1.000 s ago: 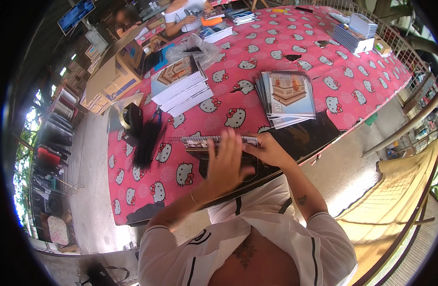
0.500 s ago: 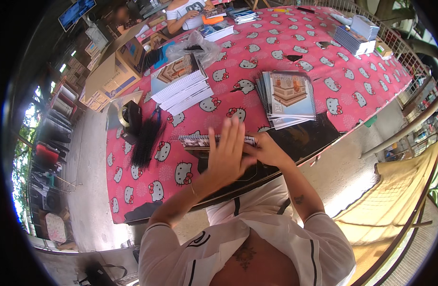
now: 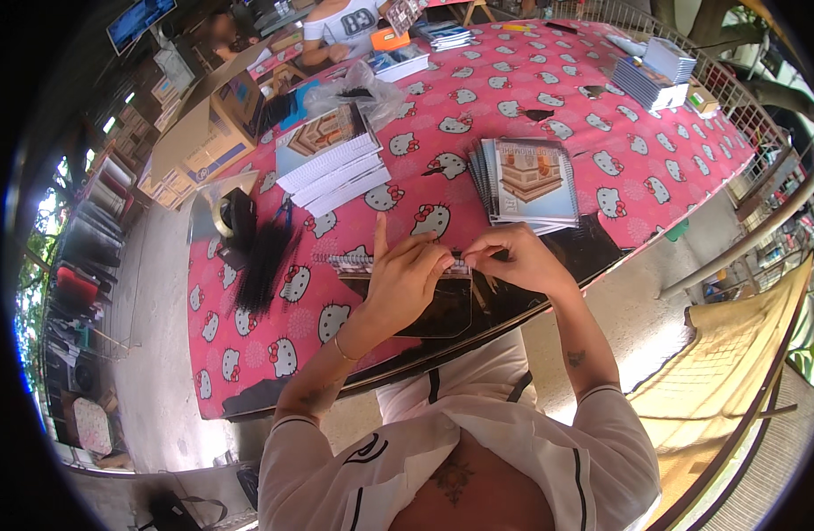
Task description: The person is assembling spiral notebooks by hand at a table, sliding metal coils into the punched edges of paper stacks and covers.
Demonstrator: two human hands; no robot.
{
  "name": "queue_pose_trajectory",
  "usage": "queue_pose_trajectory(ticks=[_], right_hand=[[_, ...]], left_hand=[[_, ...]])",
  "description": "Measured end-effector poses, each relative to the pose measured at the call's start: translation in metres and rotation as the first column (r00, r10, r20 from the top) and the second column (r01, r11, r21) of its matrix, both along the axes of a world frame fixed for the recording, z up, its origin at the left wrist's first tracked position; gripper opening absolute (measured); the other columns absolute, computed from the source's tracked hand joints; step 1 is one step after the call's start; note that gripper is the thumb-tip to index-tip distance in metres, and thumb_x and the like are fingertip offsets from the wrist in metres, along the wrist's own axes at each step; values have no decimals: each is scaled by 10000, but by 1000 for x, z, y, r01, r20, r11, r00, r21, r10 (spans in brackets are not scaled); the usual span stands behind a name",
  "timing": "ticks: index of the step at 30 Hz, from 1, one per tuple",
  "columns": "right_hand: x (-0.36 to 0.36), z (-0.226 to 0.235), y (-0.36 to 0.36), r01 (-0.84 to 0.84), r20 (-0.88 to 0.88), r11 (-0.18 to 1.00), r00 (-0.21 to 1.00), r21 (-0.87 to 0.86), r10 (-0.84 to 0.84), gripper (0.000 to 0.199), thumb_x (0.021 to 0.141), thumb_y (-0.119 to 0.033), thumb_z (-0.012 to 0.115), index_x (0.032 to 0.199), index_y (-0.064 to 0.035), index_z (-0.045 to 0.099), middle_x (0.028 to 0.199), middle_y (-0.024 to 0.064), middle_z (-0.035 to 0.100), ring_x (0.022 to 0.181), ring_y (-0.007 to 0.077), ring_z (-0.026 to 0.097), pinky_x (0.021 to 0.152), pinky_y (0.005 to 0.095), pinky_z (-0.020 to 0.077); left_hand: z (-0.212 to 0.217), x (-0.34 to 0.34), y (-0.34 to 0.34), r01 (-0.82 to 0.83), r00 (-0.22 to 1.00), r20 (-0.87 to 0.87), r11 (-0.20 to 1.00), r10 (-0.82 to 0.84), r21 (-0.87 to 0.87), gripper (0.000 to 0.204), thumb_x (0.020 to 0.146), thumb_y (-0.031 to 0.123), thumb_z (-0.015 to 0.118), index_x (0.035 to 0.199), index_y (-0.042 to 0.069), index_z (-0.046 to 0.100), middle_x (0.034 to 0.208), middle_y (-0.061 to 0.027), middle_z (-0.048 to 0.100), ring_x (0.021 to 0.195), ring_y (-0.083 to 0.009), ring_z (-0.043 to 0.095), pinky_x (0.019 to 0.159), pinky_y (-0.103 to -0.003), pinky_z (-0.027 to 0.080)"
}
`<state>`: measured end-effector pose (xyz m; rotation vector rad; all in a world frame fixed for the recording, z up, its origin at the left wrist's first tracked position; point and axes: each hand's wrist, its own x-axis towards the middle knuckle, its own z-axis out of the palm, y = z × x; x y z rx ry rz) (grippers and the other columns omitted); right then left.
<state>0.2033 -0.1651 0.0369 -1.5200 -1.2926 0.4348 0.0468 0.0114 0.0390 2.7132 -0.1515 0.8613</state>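
I see a long table covered in a pink cloth [image 3: 548, 106] printed with white cartoon cats, running from the lower left of the frame up to the upper right; a railing edges the right side and grey pavement lies at the left. At centre frame, near the table's lower edge, lies the notebook [image 3: 407, 296] I am working on: dark cover, a spiral binding along its upper edge, its long axis running left to right across the frame, flat on the cloth. My left hand [image 3: 405, 281] rests on its upper edge, fingers curled and pinched on the spiral, index finger pointing up. My right hand [image 3: 513, 258] meets it from the right, thumb and fingers closed in a pinch on the same binding. Just above sits a stack of printed notebooks [image 3: 526, 181], another stack [image 3: 331, 159] upper left of centre, and a bundle of black binding coils [image 3: 263, 265] at the left.
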Motion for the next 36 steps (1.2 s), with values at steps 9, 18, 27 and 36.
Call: queue_pose_trajectory(ticks=[9, 18, 27, 36], right_hand=[[-37, 3, 19, 183, 223, 950, 944, 253, -241, 128, 794, -38, 742, 874, -14, 645, 785, 119, 659, 749, 272, 681, 633, 361, 511], [-25, 22, -29, 538, -68, 792, 837, 287, -544, 281, 905, 26, 655, 1181, 27, 708, 896, 165, 746, 743, 211, 713, 698, 299, 543], [72, -54, -15, 650, 736, 758, 542, -59, -407, 701, 829, -312, 800, 1458, -160, 531, 1531, 87, 475, 1428, 371, 403, 1172, 524, 304], [-34, -33, 10, 263, -244, 942, 947, 209, -210, 594, 805, -94, 847, 1330, 14, 591, 1202, 136, 702, 1094, 165, 637, 980, 352, 488]], left_hand=[[22, -31, -15, -93, 985, -146, 995, 96, 26, 204, 872, 81, 667, 1074, 51, 665, 1053, -114, 695, 955, -327, 655, 977, -500, 455], [112, 20, 107, -51, 947, 288, 955, 139, -293, 263, 988, 146, 628, 1192, 2, 710, 1099, -155, 742, 1039, -198, 706, 904, -289, 515], [4, 48, 232, -401, 898, 274, 896, 344, 190, 145, 887, 70, 676, 1014, 11, 712, 984, -160, 724, 909, -352, 690, 810, -453, 540], [96, -7, 36, -12, 954, 298, 993, -24, 118, 290, 827, 11, 637, 1114, 41, 669, 850, -81, 596, 818, -275, 595, 770, -406, 384]])
